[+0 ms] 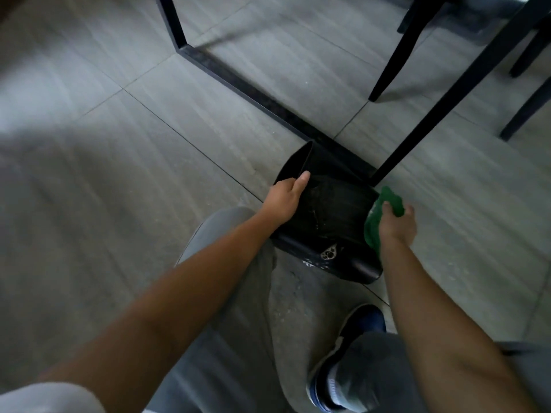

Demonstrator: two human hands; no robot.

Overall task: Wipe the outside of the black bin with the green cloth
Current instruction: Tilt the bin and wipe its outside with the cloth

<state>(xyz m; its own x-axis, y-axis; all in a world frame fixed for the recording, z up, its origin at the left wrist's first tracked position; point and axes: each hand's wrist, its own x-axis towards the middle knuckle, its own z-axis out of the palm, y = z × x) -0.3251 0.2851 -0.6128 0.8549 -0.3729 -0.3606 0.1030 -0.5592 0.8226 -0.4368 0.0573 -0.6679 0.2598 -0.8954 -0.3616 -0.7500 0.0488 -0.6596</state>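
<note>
The black bin [351,263] stands on the grey tiled floor in front of my knees, with a dark liner inside and a small pale paw mark on its near side. My left hand [283,198] grips the bin's left rim, thumb over the edge. My right hand [398,226] holds the green cloth [387,204] and presses it against the bin's right outer wall. Part of the cloth is hidden behind my hand.
A black metal table frame [238,81] runs along the floor just behind the bin, with an upright leg [447,99] beside it. Dark chair legs [396,58] stand at the upper right. My blue shoe [357,326] is below the bin.
</note>
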